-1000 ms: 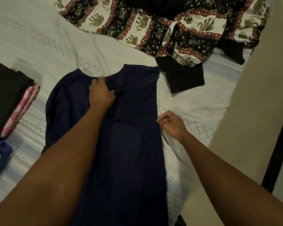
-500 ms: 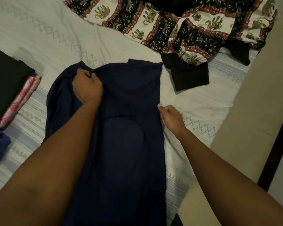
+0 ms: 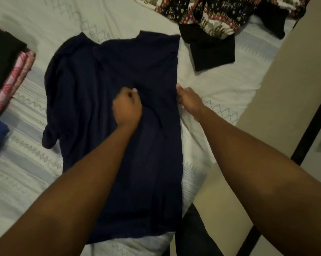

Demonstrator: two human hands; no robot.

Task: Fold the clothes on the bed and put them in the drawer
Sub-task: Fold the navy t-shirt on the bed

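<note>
White patterned bedsheet (image 3: 220,85) with a navy shirt (image 3: 104,71) laid flat, collar away from the person.
Shirt's long axis runs straight ahead. Left hand (image 3: 127,108) rests mid-shirt, fingers curled; whether they hold cloth is unclear. Right hand (image 3: 189,100) pinches the shirt's right edge. Its loose sleeve (image 3: 49,139) lies nearer the left hand. Folded stack (image 3: 10,71) sits left.

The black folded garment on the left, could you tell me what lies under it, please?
Under the black folded garment lies a pink patterned cloth, only its edge showing; the rest, and anything below, is covered.
</note>
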